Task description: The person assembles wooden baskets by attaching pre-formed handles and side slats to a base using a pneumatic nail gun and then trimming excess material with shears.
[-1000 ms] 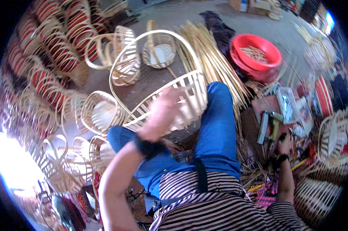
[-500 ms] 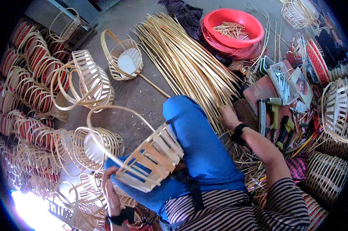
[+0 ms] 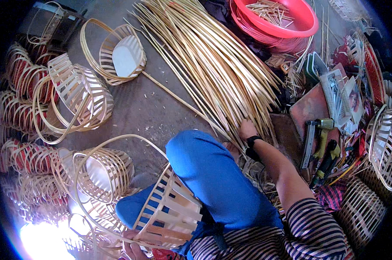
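Note:
My left hand (image 3: 133,247) is closed on the lower edge of a woven basket (image 3: 172,206) with pale upright slats and a tall looped handle. The basket lies tilted against my left leg, its handle arching up and left. My right hand (image 3: 248,129) reaches down beyond my right knee, over the near ends of a large bundle of long, thin canes (image 3: 213,65). Its fingers are curled downward and mostly hidden, so what they grip does not show. One cane runs from a second handled basket (image 3: 139,52) on the floor toward the bundle's near end.
More baskets (image 3: 105,173) crowd the left side, with red-banded ones (image 3: 24,104) stacked behind. A red basin (image 3: 287,26) of short sticks sits on coiled red strands beyond the canes. To my right lie a staple gun (image 3: 321,130), pliers (image 3: 328,160) and a white plastic basket (image 3: 336,97).
My view has shifted. The held basket and my left hand have moved lower, toward my body, and the basket's handle has swung outward. My right hand stays by the canes' near ends.

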A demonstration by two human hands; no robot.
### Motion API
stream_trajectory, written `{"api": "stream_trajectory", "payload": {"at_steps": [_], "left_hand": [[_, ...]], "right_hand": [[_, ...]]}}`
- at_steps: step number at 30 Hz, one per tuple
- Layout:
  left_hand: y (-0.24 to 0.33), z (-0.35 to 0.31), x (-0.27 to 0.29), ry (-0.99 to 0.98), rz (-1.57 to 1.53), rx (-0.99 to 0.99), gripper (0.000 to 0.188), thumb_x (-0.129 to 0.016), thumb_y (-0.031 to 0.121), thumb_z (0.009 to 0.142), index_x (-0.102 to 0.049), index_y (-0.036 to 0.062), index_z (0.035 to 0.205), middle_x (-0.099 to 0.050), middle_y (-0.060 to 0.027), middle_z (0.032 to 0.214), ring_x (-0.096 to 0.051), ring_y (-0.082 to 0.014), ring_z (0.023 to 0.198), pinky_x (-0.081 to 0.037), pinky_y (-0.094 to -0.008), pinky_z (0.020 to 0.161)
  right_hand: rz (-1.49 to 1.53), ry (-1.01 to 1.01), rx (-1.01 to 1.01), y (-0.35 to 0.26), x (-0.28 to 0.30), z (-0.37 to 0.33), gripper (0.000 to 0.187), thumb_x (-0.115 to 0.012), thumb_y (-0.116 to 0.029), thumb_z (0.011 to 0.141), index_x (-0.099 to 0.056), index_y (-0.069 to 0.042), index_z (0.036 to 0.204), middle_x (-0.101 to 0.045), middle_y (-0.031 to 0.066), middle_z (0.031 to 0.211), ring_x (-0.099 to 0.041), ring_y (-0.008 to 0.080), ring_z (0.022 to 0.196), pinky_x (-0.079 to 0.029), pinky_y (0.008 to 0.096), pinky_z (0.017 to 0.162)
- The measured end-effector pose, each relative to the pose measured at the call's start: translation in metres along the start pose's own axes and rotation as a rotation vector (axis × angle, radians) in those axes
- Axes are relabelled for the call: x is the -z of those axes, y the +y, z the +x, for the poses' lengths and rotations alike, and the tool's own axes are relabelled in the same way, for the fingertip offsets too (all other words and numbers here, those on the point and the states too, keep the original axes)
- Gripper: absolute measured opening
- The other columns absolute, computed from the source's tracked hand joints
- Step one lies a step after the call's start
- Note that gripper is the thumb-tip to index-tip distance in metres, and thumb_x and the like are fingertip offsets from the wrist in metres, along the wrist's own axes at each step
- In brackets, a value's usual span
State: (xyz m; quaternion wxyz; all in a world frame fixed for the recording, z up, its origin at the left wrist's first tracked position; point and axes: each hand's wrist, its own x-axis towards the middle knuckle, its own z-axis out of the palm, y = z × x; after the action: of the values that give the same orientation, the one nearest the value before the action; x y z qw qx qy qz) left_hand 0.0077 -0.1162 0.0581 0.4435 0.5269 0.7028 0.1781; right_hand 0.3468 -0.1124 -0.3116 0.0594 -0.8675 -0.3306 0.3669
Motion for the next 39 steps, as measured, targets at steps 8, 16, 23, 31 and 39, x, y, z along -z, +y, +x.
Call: {"api": "stream_trajectory", "payload": {"at_steps": [8, 16, 23, 31, 39], "left_hand": [[-0.001, 0.015, -0.005, 0.022, 0.097, -0.033, 0.024, -0.041, 0.019, 0.081, -0.048, 0.0005, 0.094, -0.050, -0.0061, 0.078, -0.046, -0.0113, 0.071, -0.038, -0.0227, 0.064], [-0.002, 0.023, -0.009, 0.016, 0.115, -0.098, 0.024, -0.041, 0.019, 0.081, -0.048, 0.0000, 0.092, -0.050, -0.0055, 0.077, -0.045, -0.0113, 0.071, -0.037, -0.0231, 0.064], [-0.004, 0.027, -0.012, 0.007, 0.136, -0.244, 0.024, -0.040, 0.019, 0.080, -0.048, -0.0003, 0.091, -0.050, -0.0050, 0.076, -0.045, -0.0113, 0.070, -0.036, -0.0234, 0.064], [0.017, 0.061, -0.034, -0.120, 0.032, -0.363, 0.020, -0.045, 0.008, 0.075, -0.047, 0.0000, 0.093, -0.051, -0.0058, 0.073, -0.048, -0.0098, 0.065, -0.038, -0.0211, 0.060], [0.028, 0.087, -0.060, -0.366, -0.027, -0.399, 0.018, -0.038, 0.016, 0.085, -0.046, 0.0002, 0.087, -0.050, -0.0032, 0.065, -0.048, -0.0072, 0.053, -0.039, -0.0200, 0.049]], "right_hand": [[0.043, 0.087, -0.399, -0.029, 0.006, -0.016, 0.043, -0.059, -0.027, 0.064, -0.052, 0.001, 0.096, -0.045, 0.0276, 0.101, -0.048, 0.0385, 0.091, -0.040, 0.0395, 0.081], [0.730, -0.331, 0.209, -0.033, -0.005, -0.017, 0.025, -0.049, -0.024, 0.078, -0.053, 0.000, 0.080, -0.052, 0.0061, 0.061, -0.047, 0.0114, 0.056, -0.039, 0.0284, 0.052], [0.854, 0.065, 0.260, -0.010, 0.045, -0.030, 0.020, -0.042, -0.016, 0.080, -0.051, 0.000, 0.072, -0.054, 0.0075, 0.060, -0.050, 0.0146, 0.057, -0.039, 0.0275, 0.055], [0.511, 0.402, 0.310, 0.016, 0.072, -0.066, 0.018, -0.051, -0.018, 0.077, -0.053, -0.001, 0.082, -0.055, 0.0172, 0.071, -0.054, 0.0294, 0.064, -0.042, 0.0337, 0.059], [1.167, -0.190, 0.049, 0.024, 0.149, -0.174, 0.023, -0.042, -0.021, 0.083, -0.053, -0.001, 0.080, -0.039, -0.0011, 0.050, -0.035, 0.0078, 0.045, -0.027, 0.0207, 0.042]]}}
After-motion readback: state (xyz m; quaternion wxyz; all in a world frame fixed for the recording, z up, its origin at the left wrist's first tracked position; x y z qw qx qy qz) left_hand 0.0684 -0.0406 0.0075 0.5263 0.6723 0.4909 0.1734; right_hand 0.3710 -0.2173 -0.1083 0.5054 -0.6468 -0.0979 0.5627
